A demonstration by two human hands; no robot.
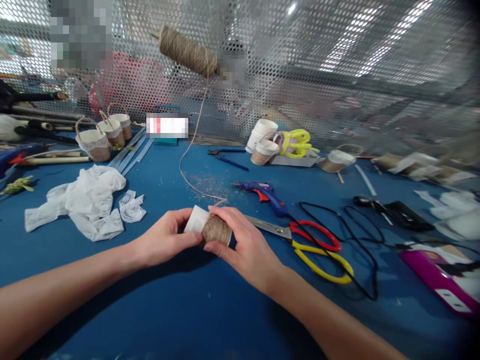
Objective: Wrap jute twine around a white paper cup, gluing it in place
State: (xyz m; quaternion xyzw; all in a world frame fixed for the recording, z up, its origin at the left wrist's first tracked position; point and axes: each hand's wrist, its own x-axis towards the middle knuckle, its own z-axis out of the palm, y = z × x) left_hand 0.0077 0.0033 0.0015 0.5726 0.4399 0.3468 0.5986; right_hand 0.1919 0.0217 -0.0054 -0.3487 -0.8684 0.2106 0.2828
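A small white paper cup [196, 220], its one half wrapped in brown twine [217, 231], lies on its side between my hands above the blue table. My left hand [168, 235] pinches the bare white end. Around the twine-covered end curl the fingers of my right hand [243, 240]. A loose strand of twine [181, 165] runs from the cup up to a big twine spool [185, 50] mounted on the perforated metal panel. Just behind my right hand lie large scissors [318, 245] with red and yellow handles, their blades partly hidden by it.
A blue glue gun [264, 192] rests beyond the scissors, its black cord looping right. White lace [90, 200] is heaped at left. Finished little baskets [93, 142] line the back left; stacked white cups [262, 132] and pliers [228, 157] sit at the back. A purple power strip [435, 280] is at right.
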